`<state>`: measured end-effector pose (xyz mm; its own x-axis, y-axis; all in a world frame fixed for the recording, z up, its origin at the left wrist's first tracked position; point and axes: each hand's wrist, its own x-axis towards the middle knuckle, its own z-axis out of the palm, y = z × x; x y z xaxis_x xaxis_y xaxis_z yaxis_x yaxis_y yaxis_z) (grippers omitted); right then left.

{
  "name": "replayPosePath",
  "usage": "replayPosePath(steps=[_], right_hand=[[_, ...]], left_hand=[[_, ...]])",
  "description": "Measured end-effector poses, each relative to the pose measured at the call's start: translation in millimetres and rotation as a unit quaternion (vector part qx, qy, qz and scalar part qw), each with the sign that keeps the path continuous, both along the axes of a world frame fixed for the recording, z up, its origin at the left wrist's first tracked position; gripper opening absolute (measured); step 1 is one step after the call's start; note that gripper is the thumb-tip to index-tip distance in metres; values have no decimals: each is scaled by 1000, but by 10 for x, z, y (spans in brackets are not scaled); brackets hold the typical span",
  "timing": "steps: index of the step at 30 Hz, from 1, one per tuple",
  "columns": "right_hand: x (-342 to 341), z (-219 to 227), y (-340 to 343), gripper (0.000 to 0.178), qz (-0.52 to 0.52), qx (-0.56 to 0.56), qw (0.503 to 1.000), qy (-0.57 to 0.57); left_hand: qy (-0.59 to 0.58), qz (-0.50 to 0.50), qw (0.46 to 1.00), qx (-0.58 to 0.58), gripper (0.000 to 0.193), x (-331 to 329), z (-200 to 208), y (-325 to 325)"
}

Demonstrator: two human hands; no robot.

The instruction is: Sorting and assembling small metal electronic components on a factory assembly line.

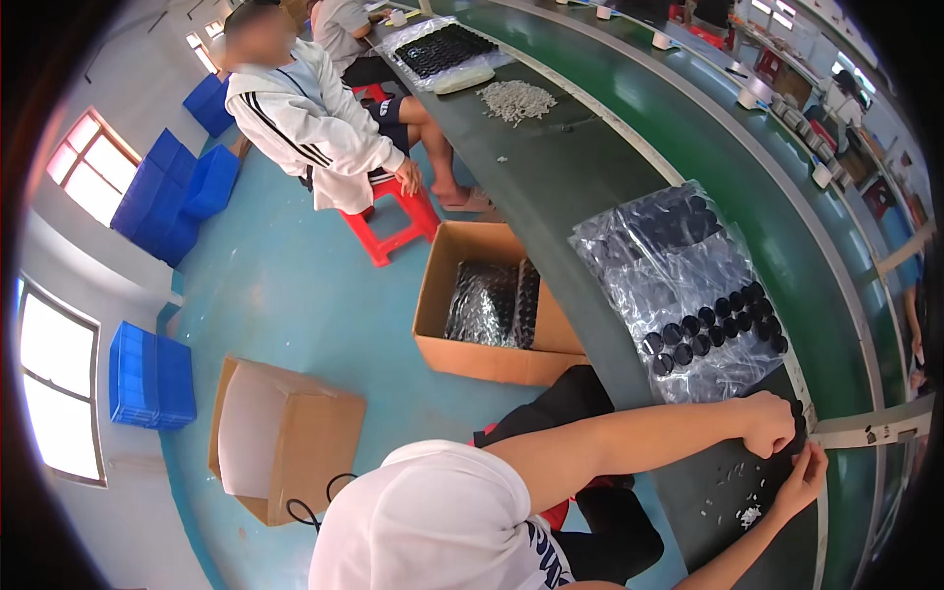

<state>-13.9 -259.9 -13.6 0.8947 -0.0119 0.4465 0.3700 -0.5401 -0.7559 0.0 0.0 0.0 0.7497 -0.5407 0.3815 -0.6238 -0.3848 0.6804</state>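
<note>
My left hand (767, 425) is closed, its fingers curled, at the near right part of the dark green worktable (580, 167). My right hand (808, 472) is just nearer to me, with its fingers pinched together. A small dark piece (797, 421) shows between the two hands; the fingers hide most of it, so its kind is unclear. Beyond my left hand lies a clear plastic sheet (639, 265) bearing rows of round black caps (718, 327). Small white pieces (750, 516) lie scattered beside my right forearm.
A green conveyor belt (728, 187) runs along the table's right side. An open cardboard box (492, 366) with wrapped black parts stands left of the table, another carton (320, 447) on the floor. A seated co-worker (305, 118) sits farther off, near a white pile (516, 101).
</note>
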Motion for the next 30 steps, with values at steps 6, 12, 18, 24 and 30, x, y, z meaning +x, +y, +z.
replayPosePath(steps=[6,12,18,24,30], right_hand=[[-72,-21,-15,17,-52,-9,998,-24],[-57,-34,-85,21,-64,-32,997,-43],[-72,-32,-95,22,-58,-30,998,-25],[-60,-42,-93,23,-54,-42,997,-19],[-90,-40,-6,23,-48,-34,998,-29]], left_hand=[[14,3,1000,-8,16,-34,14,23],[24,14,1000,15,15,-39,54,-40],[15,24,1000,0,14,-3,-18,-90],[2,52,999,-15,13,29,-45,-105],[-32,86,988,-124,7,32,-39,-171]])
